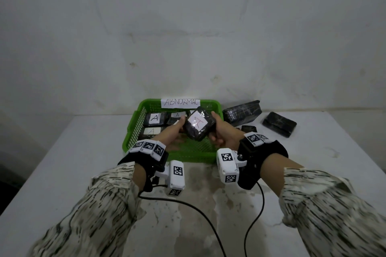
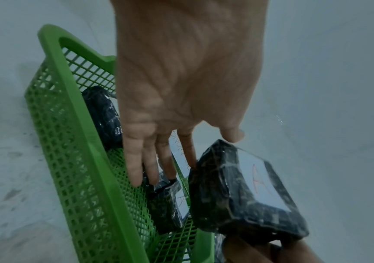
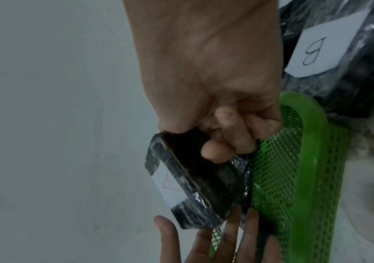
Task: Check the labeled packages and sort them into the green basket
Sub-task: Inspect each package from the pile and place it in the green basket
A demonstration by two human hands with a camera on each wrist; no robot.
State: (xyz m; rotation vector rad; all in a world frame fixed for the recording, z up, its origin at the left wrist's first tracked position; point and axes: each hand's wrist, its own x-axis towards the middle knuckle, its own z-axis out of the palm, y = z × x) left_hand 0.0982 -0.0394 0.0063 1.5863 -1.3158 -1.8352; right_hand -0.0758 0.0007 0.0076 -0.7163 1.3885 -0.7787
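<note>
Your right hand (image 1: pixel 221 131) gripped package (image 1: pixel 198 124) above basket (image 1: pixel 133 129) at desk's (image 1: pixel 62 173) far edge, label tilted up for reading. Your left hand (image 1: pixel 173 131), fingers straight, steadied its side.

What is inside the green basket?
Inside the green plastic mesh basket lie black wrapped packages with white "A" labels; three labels show. The hands and the held red-"A" package hide part of the floor, so more could be there.
</note>
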